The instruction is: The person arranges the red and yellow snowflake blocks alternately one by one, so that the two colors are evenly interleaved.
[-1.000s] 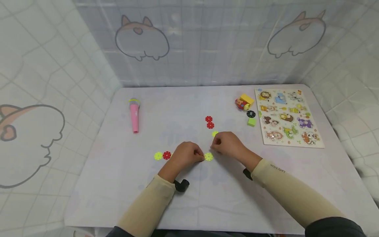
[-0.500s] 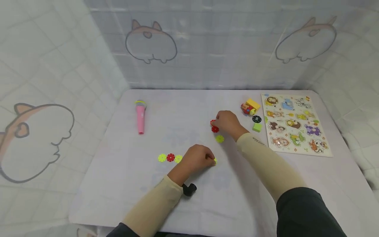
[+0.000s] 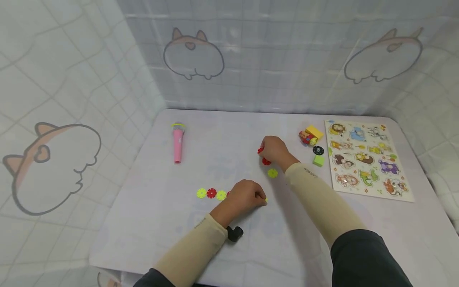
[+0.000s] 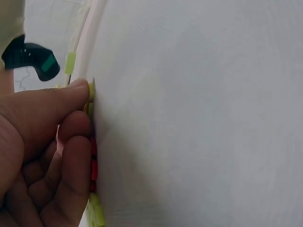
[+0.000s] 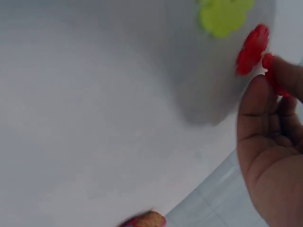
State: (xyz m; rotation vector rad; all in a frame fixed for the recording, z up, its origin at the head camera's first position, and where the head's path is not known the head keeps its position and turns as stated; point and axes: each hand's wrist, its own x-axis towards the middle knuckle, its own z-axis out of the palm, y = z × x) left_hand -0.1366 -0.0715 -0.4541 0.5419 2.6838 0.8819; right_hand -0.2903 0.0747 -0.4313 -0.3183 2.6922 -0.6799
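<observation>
My right hand [image 3: 274, 149] pinches a red notched disc [image 5: 270, 75], a snowflake-style linking piece, between thumb and forefinger. Just in front of it lie another red notched disc [image 3: 266, 161] and a yellow-green notched disc [image 3: 272, 173]. Closer to me, my left hand [image 3: 247, 195] holds a yellow-green notched disc [image 4: 92, 92] at its thumb and fingertip, low at the table. A row runs leftward from this hand: a yellow-green disc [image 3: 221, 195], a red disc [image 3: 211, 193] and a yellow-green disc [image 3: 201, 193]. Another red edge shows partly behind the left hand.
A pink toy microphone [image 3: 177, 142] lies at the left back. On the right are a yellow block [image 3: 314, 132], a small red toy figure [image 3: 306, 138], a black round chip [image 3: 318, 150], a green block [image 3: 318, 160] and an animal puzzle board [image 3: 367, 159].
My right hand has gone from beside the near yellow-green disc back to the red discs and now pinches the farther one. My left fingers have moved onto the yellow-green disc. The head view has shifted.
</observation>
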